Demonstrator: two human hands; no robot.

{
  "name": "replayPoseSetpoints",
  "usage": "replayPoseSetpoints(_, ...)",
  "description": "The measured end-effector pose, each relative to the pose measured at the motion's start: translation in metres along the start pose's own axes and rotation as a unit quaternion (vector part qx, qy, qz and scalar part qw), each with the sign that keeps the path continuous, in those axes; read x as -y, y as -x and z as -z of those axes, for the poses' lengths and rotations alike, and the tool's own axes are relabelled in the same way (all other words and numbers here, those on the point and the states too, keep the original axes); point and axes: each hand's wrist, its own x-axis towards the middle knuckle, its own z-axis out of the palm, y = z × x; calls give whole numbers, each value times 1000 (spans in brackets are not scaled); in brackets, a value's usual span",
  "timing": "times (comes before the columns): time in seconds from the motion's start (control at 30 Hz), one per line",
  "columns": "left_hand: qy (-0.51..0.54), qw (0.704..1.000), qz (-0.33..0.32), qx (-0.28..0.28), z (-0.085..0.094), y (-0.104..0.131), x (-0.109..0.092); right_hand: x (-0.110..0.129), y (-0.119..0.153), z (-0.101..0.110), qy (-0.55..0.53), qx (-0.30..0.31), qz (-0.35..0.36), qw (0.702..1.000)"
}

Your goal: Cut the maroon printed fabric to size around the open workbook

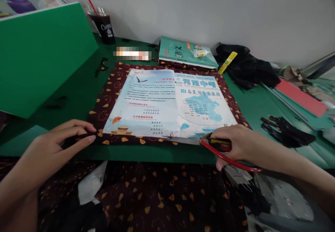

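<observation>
A dark maroon cloth with orange leaf shapes [106,101] lies flat on a green table. On it rests an opened-out printed booklet cover [151,99], with cloth showing around its edges. My right hand [235,143] grips red-handled scissors [188,140], their blades pointing left along the cloth's front edge, just below the booklet. Part of the handle is hidden by my fingers. At the front left corner, my left hand [60,143] has its thumb and fingers closed about a dark bit of cloth [78,136]; its outline is hard to make out.
Behind the cloth lies a green book [183,52] bearing a small white bottle [200,52]. A yellow stick [227,62] leans beside black fabric [243,64]. A green board [44,57] and coffee cup [104,27] stand left. More patterned cloth [162,193] covers the lap.
</observation>
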Motion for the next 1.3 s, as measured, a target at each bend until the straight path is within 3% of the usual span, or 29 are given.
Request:
replayPoseSetpoints(0.2,11,1000,1,-2,0,-1,-1,-1,0,-4,-9,-34,24,999)
replayPoseSetpoints(0.37,10,1000,10,7,1,-1,-1,-3,2,-4,2,-17,48,999)
replayPoseSetpoints(0.6,5,1000,3,3,-1,-1,3,-12,9,-4,161,-17,214,963)
replayPoseSetpoints(0.67,9,1000,0,2,0,-1,2,-14,7,-5,133,-18,179,975)
replayPoseSetpoints(0.77,6,1000,12,8,0,-1,-1,-19,5,-1,48,-49,51,996)
replayPoseSetpoints(0.9,6,1000,26,12,1,-1,-3,-36,14,7,-35,-140,-65,987)
replayPoseSetpoints(1.13,9,999,46,11,-2,1,-5,-74,47,-3,-55,-183,-149,970)
replayPoseSetpoints(1.3,16,1000,3,7,-2,1,9,-80,41,-11,4,-247,-187,951)
